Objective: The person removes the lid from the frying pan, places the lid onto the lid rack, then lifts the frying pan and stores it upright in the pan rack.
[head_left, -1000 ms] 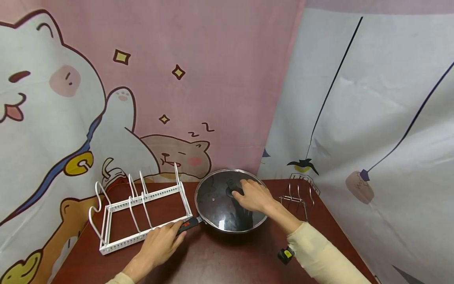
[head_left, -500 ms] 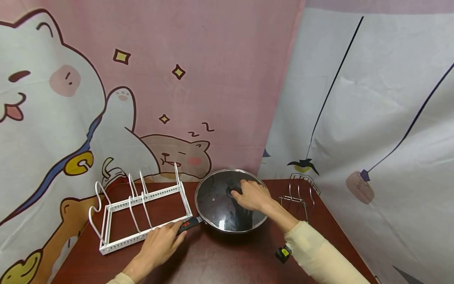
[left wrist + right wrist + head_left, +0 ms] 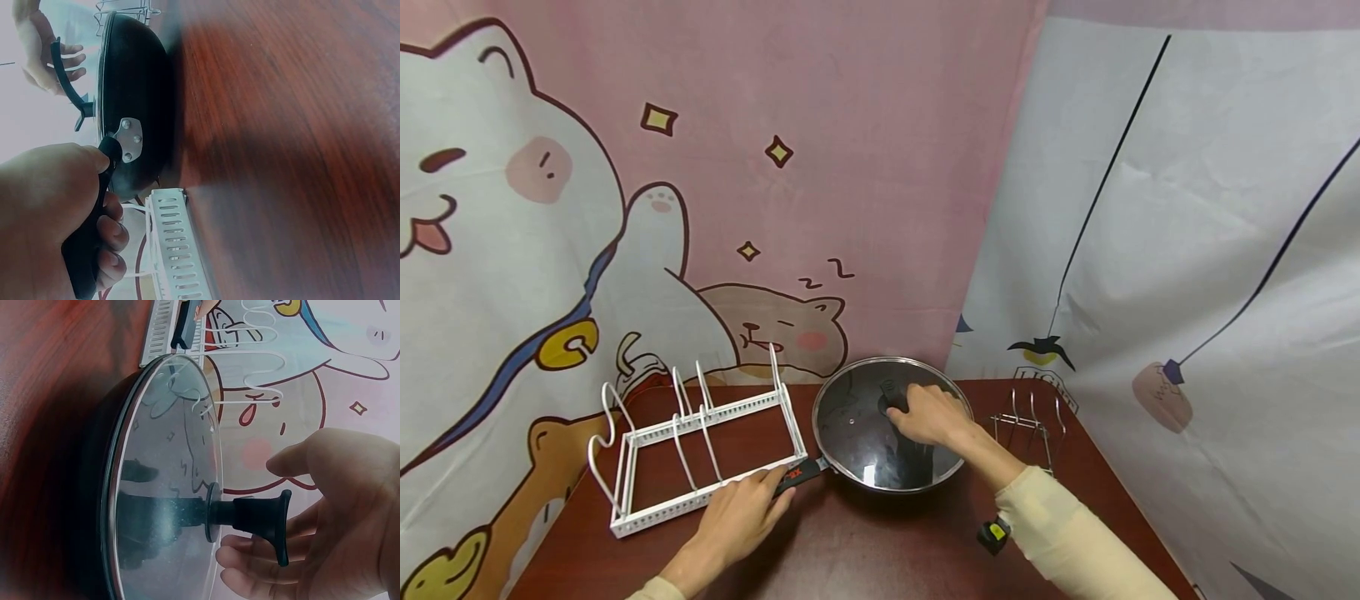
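White rack [image 3: 662,508]: at 9 o'clock from the pan [image 3: 137,81]; a swinging handle [image 3: 797,473] could knock it.
Pan: table's [image 3: 880,554] 12 o'clock side; might pivot should the handle hold slacken.
Glass lid [image 3: 850,433]: seated; a loose lift could let it slip.
Left hand [image 3: 741,510]: wrapped around the handle, toward 8 o'clock; unchanged.
Right hand [image 3: 934,414]: fingers relaxed beside the knob [image 3: 259,514], thumb clear, contact uncertain; sleeve [image 3: 1060,517] slightly nearer 9 o'clock than a second ago.

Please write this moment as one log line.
left hand: grips handle; right hand: at knob, contact unclear; lid: on pan; white rack: left of pan
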### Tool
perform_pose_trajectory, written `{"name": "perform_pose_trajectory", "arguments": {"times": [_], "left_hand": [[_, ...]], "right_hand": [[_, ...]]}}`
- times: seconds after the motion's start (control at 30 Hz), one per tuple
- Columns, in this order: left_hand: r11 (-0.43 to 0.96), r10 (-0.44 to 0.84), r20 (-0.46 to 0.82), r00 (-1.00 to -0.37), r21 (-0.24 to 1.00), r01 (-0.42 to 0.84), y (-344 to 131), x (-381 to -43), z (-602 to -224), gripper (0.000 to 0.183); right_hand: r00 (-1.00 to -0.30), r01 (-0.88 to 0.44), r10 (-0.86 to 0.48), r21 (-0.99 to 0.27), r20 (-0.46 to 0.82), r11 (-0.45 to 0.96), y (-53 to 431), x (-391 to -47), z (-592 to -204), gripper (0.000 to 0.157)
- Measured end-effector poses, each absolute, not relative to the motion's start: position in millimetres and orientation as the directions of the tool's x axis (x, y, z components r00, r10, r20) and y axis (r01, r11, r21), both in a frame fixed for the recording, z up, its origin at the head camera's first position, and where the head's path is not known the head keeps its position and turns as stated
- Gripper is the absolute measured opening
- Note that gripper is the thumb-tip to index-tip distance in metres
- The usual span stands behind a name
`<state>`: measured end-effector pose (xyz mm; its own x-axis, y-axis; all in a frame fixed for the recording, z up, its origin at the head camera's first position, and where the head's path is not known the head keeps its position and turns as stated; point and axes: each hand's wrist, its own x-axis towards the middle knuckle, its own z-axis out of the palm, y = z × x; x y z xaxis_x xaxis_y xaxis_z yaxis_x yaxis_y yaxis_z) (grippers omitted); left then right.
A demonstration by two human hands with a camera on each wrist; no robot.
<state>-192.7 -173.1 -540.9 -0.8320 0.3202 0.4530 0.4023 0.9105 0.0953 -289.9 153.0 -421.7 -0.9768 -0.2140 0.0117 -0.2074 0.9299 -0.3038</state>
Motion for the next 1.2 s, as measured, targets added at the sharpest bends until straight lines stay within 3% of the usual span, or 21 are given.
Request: {"name": "perform_pose_trajectory", "arguments": {"times": [1.2], "left_hand": [[0.910, 0.331, 0.485, -0.809, 0.063, 0.409, -172.9, -194.8, -543.2, 0.035]], "right_hand": [[-0.988, -0.150, -0.155, -0.293, 0.004, 0.944, 142.9, -293.1, -432.1, 0.032]]}}
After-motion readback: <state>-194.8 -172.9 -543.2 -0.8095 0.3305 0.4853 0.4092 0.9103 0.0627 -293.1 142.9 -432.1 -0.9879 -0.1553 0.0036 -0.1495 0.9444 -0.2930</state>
